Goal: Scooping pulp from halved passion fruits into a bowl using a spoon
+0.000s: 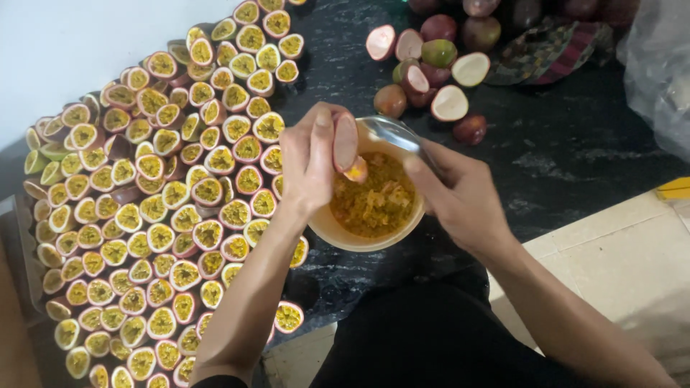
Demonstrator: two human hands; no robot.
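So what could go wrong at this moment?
Pulp could drip past the bowl, since the left hand holds the passion fruit half tilted near the rim. The bowl also sits close to the counter's front edge, so a push from the spoon in the right hand might shift it. The left forearm could knock the crowded cut halves.

Cut passion fruit halves (165, 215) crowded the surface (575, 158) left of the tan bowl (338, 230), touching one another and leaving no gap. Beyond the bowl lay a heap of emptied shells and whole fruits (431, 72). To the right, the dark surface stayed open up to a plastic bag (658, 72).
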